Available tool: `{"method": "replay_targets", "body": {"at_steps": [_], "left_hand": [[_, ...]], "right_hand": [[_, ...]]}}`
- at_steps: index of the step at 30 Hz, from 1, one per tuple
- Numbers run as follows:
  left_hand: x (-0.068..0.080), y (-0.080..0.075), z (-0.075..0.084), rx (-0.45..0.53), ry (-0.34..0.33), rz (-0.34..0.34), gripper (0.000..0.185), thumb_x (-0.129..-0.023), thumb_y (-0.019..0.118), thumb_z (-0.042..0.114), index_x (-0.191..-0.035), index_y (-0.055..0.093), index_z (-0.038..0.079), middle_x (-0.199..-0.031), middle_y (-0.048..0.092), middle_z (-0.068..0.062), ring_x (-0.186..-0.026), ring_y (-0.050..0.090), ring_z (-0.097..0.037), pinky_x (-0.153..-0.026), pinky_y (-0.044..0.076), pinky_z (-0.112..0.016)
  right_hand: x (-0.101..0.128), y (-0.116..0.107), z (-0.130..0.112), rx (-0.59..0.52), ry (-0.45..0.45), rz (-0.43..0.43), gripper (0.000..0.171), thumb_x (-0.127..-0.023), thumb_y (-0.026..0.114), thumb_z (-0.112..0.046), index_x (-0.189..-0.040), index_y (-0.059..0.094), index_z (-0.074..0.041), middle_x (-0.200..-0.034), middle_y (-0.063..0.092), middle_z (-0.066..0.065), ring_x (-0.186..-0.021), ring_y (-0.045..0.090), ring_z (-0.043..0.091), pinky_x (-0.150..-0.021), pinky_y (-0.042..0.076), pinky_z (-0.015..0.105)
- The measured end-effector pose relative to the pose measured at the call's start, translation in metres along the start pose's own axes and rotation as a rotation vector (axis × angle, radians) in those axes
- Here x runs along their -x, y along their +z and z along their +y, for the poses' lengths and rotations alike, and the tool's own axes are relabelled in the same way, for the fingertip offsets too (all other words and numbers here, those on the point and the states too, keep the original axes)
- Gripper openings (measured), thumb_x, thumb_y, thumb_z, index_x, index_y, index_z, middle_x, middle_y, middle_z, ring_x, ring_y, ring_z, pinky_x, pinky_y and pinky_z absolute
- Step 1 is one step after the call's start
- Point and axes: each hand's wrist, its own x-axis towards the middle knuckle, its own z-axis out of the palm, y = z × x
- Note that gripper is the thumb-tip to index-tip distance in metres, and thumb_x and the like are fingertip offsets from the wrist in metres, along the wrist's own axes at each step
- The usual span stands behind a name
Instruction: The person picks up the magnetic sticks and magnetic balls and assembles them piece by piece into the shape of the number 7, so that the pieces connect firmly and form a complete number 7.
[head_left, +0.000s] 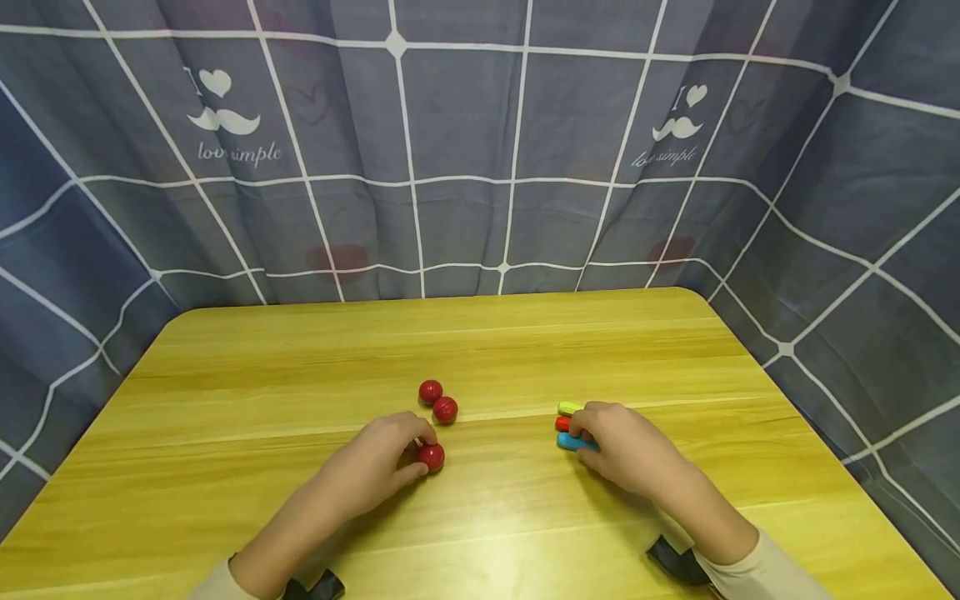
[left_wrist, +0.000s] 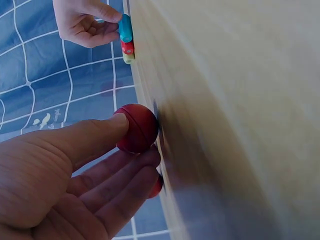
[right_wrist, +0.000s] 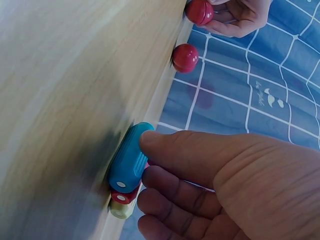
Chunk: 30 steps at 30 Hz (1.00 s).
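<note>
Three red balls lie mid-table. My left hand pinches the nearest red ball between thumb and fingers; the left wrist view shows the thumb on top of this ball. The other two balls sit touching just behind it. To the right, three small capsules lie side by side: blue, red, yellow-green. My right hand curls over them, its thumb pressed on the blue capsule and its fingers curled beside the red one.
The yellow wooden table has rounded far corners. A blue-grey checked curtain hangs close behind it and along both sides. Both hands work near the front half of the tabletop.
</note>
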Motion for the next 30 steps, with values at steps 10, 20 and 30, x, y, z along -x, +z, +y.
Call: {"method": "replay_targets", "body": {"at_steps": [10,20,30], "left_hand": [[0.002,-0.002,0.001,0.012,-0.009,-0.027,0.022,-0.075,0.074,0.016,-0.093,0.061,0.017,-0.086,0.056,0.012,-0.079,0.053,-0.006,-0.070,0.046,-0.024],[0.002,-0.005,0.002,0.032,-0.005,-0.072,0.020,-0.075,0.075,0.017,-0.089,0.061,0.018,-0.084,0.057,0.012,-0.077,0.054,-0.007,-0.068,0.047,-0.023],[0.003,-0.005,0.004,0.028,-0.006,-0.085,0.021,-0.074,0.075,0.017,-0.090,0.061,0.018,-0.084,0.057,0.012,-0.076,0.053,-0.007,-0.068,0.046,-0.024]], "right_hand": [[-0.001,0.002,-0.003,-0.036,0.040,-0.037,0.014,-0.075,0.074,-0.021,-0.082,0.062,-0.019,-0.073,0.053,-0.012,-0.061,0.045,0.005,-0.058,0.041,0.022],[0.003,0.002,-0.006,-0.027,0.047,-0.056,0.017,-0.074,0.074,-0.028,-0.076,0.058,-0.025,-0.073,0.047,-0.014,-0.061,0.042,0.005,-0.059,0.039,0.021],[0.004,0.001,-0.011,-0.029,-0.002,-0.105,0.027,-0.077,0.073,-0.027,-0.067,0.047,-0.024,-0.058,0.042,-0.012,-0.053,0.038,0.003,-0.055,0.037,0.021]]}}
